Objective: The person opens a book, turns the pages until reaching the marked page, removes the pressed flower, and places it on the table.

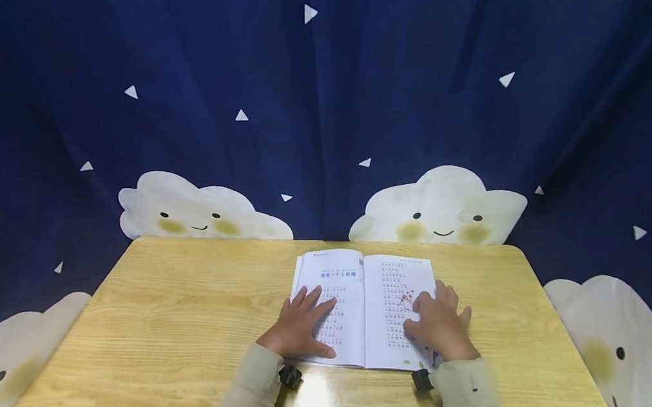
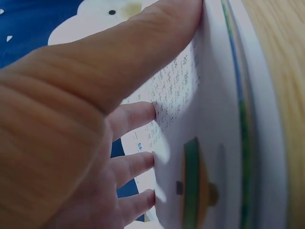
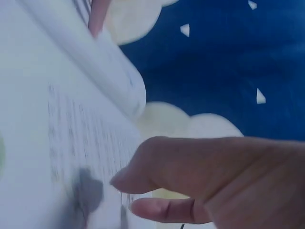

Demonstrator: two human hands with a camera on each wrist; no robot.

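Observation:
An open book [image 1: 371, 350] lies on the table with printed text on both pages. Fingers spread apart, my left hand [image 1: 296, 327] rests on the left page; in the left wrist view the thumb [image 2: 143, 38] stretches across that page and other fingertips touch it. My right hand [image 1: 442, 323] is over the outer part of the right page, fingers loosely bent. The right wrist view shows its thumb and a finger [image 3: 159, 210] apart, holding nothing between them. Whether those tips touch the paper I cannot tell.
The book stands on a light wooden table [image 1: 189, 308]. Behind the table hangs a dark blue curtain [image 1: 335, 101] with white triangles and smiling clouds. A dark wrist device [image 1: 290, 377] sits at the left cuff, another [image 1: 422, 380] at the right.

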